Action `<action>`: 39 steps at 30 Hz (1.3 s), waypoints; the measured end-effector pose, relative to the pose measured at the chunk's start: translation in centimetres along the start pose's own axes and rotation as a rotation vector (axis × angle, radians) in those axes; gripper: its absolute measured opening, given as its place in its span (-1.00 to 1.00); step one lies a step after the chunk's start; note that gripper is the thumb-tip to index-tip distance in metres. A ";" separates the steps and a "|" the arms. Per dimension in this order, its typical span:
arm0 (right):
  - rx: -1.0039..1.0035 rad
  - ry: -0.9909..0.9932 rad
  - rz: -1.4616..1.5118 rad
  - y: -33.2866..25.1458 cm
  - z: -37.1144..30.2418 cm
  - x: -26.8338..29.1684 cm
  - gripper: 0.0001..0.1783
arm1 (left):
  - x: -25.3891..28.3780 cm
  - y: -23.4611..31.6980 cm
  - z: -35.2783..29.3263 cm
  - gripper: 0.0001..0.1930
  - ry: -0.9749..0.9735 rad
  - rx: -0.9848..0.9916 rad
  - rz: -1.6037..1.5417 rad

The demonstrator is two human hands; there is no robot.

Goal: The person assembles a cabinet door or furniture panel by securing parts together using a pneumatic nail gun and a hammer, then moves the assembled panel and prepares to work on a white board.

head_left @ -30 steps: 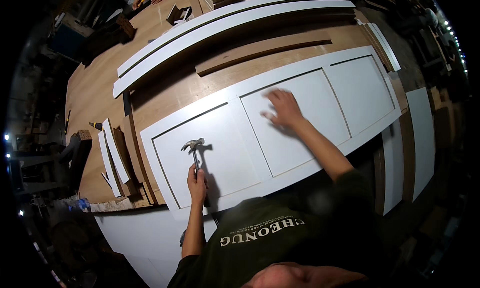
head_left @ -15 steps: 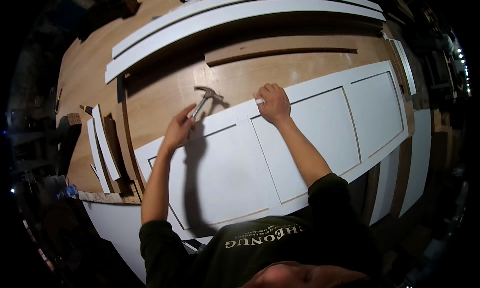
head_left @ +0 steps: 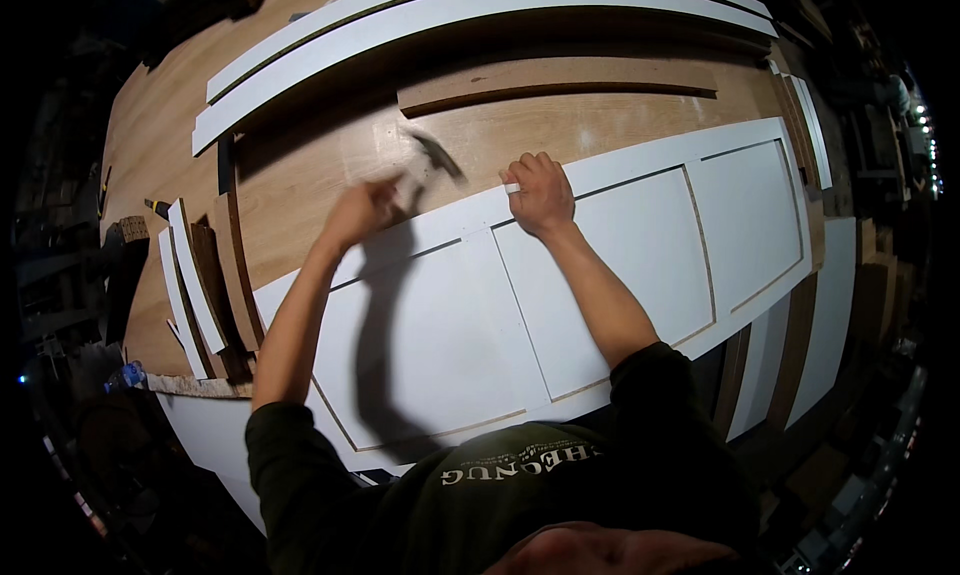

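A claw hammer, smeared by motion, is held in my left hand above the far edge of a long white framed panel. The hammer's head is over the bare wood beyond that edge. My right hand is closed on the panel's far edge, right of the hammer, its fingers curled over the rim. A small white wrap or piece shows at the thumb side of this hand; what it is I cannot make out. The panel has thin recessed grooves that divide it into sections.
Long white boards lie across the far side of the wooden worktable. A brown wooden strip rests between them and the panel. Narrow white strips stand at the left, and more boards lean at the right.
The hammer has swung away and to the right, now blurred, with my left hand slightly farther off. My right hand stays on the panel's edge. The whole view has shifted slightly.
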State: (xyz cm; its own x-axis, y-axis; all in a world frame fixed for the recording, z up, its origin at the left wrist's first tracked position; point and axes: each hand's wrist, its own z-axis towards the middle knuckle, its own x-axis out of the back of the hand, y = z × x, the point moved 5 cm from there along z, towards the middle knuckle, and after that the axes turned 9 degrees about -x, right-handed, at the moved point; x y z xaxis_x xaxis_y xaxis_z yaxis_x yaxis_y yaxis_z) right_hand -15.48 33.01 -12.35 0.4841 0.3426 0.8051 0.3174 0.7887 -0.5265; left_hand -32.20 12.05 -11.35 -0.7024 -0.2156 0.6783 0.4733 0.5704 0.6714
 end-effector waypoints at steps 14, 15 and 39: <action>-0.017 -0.019 -0.009 0.4 -0.2 -0.2 -0.82 | 0.8 2.2 0.9 -0.60 -0.252 0.091 -0.146; -0.012 -0.009 -0.014 0.4 0.1 0.0 -0.82 | 1.4 2.0 1.5 -0.60 -0.070 0.101 -0.094; -0.072 0.045 -0.007 3.1 1.7 1.4 -0.81 | 0.8 4.2 2.5 -0.56 -0.049 0.093 -0.020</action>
State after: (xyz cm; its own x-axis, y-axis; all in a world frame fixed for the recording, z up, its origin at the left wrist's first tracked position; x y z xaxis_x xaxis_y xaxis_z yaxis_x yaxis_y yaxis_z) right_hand -15.16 36.82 -12.40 0.5176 0.3129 0.7963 0.3774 0.7518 -0.5407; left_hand -32.08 16.27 -8.69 -0.7374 -0.1903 0.6481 0.4090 0.6378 0.6526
